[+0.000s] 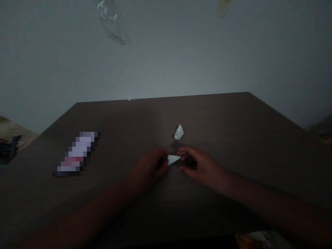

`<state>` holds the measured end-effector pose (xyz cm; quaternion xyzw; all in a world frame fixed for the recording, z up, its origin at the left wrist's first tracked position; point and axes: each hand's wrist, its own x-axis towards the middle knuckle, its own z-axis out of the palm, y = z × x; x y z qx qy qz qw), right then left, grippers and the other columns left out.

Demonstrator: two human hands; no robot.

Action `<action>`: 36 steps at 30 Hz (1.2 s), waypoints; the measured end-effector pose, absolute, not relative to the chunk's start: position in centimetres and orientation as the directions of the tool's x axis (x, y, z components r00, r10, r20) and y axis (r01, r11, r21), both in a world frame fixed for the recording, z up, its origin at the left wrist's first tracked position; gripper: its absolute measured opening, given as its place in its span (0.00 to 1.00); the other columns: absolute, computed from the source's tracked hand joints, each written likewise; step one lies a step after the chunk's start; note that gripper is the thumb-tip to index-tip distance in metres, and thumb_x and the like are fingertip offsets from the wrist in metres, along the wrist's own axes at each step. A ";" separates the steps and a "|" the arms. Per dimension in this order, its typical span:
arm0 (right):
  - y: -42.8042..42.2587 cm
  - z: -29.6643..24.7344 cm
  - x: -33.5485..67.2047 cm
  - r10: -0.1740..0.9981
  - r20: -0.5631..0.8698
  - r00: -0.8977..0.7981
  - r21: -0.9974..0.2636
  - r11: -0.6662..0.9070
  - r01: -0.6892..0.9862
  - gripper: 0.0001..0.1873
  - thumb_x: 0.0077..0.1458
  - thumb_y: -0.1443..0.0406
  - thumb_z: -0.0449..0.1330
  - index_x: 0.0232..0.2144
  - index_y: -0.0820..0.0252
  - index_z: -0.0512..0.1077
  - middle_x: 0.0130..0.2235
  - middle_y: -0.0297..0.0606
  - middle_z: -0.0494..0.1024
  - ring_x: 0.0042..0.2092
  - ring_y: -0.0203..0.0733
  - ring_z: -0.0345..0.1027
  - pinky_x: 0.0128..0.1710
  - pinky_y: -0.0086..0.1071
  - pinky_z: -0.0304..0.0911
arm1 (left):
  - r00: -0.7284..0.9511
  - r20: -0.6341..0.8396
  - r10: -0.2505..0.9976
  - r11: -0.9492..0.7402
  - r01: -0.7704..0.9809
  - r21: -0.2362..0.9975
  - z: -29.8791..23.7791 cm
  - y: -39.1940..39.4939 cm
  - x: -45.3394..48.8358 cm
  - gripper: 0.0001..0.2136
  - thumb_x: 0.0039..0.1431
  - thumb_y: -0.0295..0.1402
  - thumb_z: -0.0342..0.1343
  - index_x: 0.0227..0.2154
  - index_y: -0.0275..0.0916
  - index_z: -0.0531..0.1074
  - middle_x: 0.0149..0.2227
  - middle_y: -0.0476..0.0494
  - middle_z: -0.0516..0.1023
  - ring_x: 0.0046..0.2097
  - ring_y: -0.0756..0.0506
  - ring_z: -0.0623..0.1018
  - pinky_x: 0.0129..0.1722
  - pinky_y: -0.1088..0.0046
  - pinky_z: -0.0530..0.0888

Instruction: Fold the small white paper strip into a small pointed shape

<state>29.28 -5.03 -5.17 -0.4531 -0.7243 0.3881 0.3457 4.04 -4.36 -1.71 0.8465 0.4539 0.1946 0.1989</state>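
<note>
A small white folded paper, pointed at its right end, is pinched at its left end by my left hand. My right hand is at the paper's pointed tip, its thumb and fingers apart; the fingertips are at or very near the tip, and contact is hard to make out. Just beyond my hands, a second folded white paper piece rests on the dark wooden table. The dim light hides the detail of the folds.
A phone with a blurred-out screen lies on the left of the table. Behind the table stands a pale wall with a clear plastic bag on it. Dark clutter sits beyond the left edge, and something colourful is at the bottom.
</note>
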 end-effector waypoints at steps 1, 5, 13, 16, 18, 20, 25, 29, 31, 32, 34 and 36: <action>-5.0 -5.3 29.1 0.932 0.119 -0.342 -0.915 0.237 0.326 0.26 0.60 0.65 0.74 0.59 0.53 0.77 0.56 0.45 0.87 0.54 0.50 0.84 0.57 0.48 0.79 | 0.505 0.136 0.852 -0.490 0.679 0.547 -1.6 -4.4 4.1 0.13 0.77 0.25 0.48 0.53 0.37 0.77 0.43 0.47 0.86 0.43 0.47 0.87 0.46 0.75 0.81; -5.1 -5.7 28.3 0.931 0.021 -0.364 -0.991 0.067 0.115 0.13 0.64 0.60 0.73 0.49 0.54 0.80 0.48 0.39 0.88 0.49 0.46 0.84 0.52 0.43 0.79 | 0.543 0.133 0.829 -0.487 0.585 0.648 -1.7 -4.5 4.2 0.10 0.76 0.29 0.53 0.51 0.39 0.78 0.42 0.47 0.87 0.41 0.46 0.86 0.42 0.73 0.81; -5.1 -6.2 27.9 0.931 0.056 -0.361 -0.998 0.066 0.017 0.15 0.61 0.52 0.76 0.41 0.54 0.80 0.38 0.35 0.85 0.40 0.43 0.80 0.43 0.38 0.77 | 0.611 0.200 0.766 -0.546 0.454 0.704 -2.6 -4.7 4.8 0.06 0.72 0.30 0.59 0.47 0.41 0.79 0.44 0.44 0.85 0.45 0.44 0.85 0.48 0.67 0.82; -5.1 -6.4 28.0 0.920 0.076 -0.384 -0.997 0.077 -0.014 0.14 0.62 0.53 0.75 0.42 0.53 0.81 0.38 0.35 0.86 0.41 0.44 0.82 0.44 0.39 0.78 | 0.630 0.244 0.737 -0.574 0.393 0.718 -2.7 -4.9 4.8 0.09 0.70 0.30 0.61 0.51 0.41 0.78 0.50 0.41 0.85 0.51 0.43 0.85 0.54 0.63 0.83; -5.2 -6.3 28.2 0.916 0.080 -0.394 -0.997 0.081 -0.014 0.12 0.62 0.55 0.75 0.43 0.53 0.82 0.39 0.35 0.87 0.41 0.44 0.83 0.45 0.39 0.78 | 0.632 0.259 0.730 -0.586 0.385 0.713 -2.9 -4.9 4.7 0.12 0.69 0.29 0.63 0.54 0.41 0.77 0.53 0.40 0.85 0.55 0.42 0.85 0.58 0.62 0.83; -5.2 -6.1 28.4 0.916 0.090 -0.391 -0.995 0.101 0.007 0.11 0.62 0.58 0.75 0.44 0.53 0.83 0.40 0.36 0.87 0.42 0.44 0.84 0.46 0.40 0.79 | 0.625 0.247 0.740 -0.584 0.417 0.696 -3.0 -4.8 4.6 0.12 0.69 0.28 0.64 0.54 0.40 0.78 0.56 0.38 0.85 0.58 0.41 0.85 0.61 0.60 0.83; -5.2 -5.6 28.9 0.917 0.121 -0.380 -0.975 0.181 0.127 0.10 0.63 0.61 0.74 0.47 0.51 0.86 0.44 0.37 0.89 0.45 0.46 0.84 0.50 0.43 0.80 | 0.589 0.153 0.794 -0.501 0.490 0.714 -3.3 -4.6 4.5 0.12 0.69 0.30 0.65 0.53 0.41 0.79 0.55 0.38 0.87 0.56 0.40 0.87 0.59 0.58 0.83; -5.2 -5.5 29.0 0.912 0.163 -0.376 -0.963 0.230 0.139 0.15 0.63 0.61 0.74 0.52 0.49 0.87 0.47 0.39 0.89 0.48 0.46 0.84 0.52 0.44 0.80 | 0.534 0.145 0.833 -0.458 0.517 0.723 -3.5 -4.5 4.4 0.11 0.68 0.33 0.66 0.51 0.42 0.80 0.50 0.40 0.88 0.51 0.40 0.87 0.54 0.60 0.84; -5.1 -5.5 28.9 0.910 0.175 -0.377 -0.963 0.238 0.129 0.17 0.63 0.61 0.75 0.54 0.49 0.87 0.47 0.39 0.88 0.48 0.46 0.84 0.52 0.45 0.80 | 0.524 0.165 0.835 -0.471 0.529 0.706 -3.7 -4.5 4.3 0.11 0.69 0.34 0.66 0.52 0.41 0.79 0.49 0.40 0.88 0.49 0.40 0.87 0.52 0.61 0.84; -5.1 -5.5 28.9 0.910 0.173 -0.377 -0.964 0.236 0.126 0.17 0.62 0.61 0.75 0.54 0.48 0.87 0.47 0.38 0.88 0.48 0.46 0.84 0.52 0.45 0.80 | 0.526 0.173 0.832 -0.481 0.531 0.697 -3.8 -4.5 4.2 0.11 0.69 0.34 0.66 0.52 0.41 0.79 0.50 0.40 0.88 0.50 0.40 0.87 0.52 0.61 0.84; -5.0 -5.6 28.9 0.914 0.163 -0.372 -0.967 0.223 0.123 0.17 0.61 0.61 0.76 0.53 0.49 0.87 0.47 0.38 0.88 0.48 0.46 0.84 0.53 0.45 0.80 | 0.534 0.186 0.825 -0.493 0.521 0.697 -3.9 -4.5 4.2 0.11 0.70 0.34 0.65 0.52 0.41 0.78 0.51 0.39 0.88 0.51 0.40 0.87 0.54 0.60 0.84; -4.9 -5.8 28.9 0.920 0.153 -0.360 -0.973 0.204 0.108 0.17 0.60 0.60 0.77 0.52 0.50 0.86 0.48 0.39 0.89 0.49 0.47 0.84 0.54 0.45 0.80 | 0.530 0.193 0.826 -0.487 0.498 0.718 -4.1 -4.5 4.1 0.11 0.69 0.34 0.65 0.52 0.42 0.78 0.52 0.39 0.88 0.52 0.40 0.87 0.55 0.59 0.84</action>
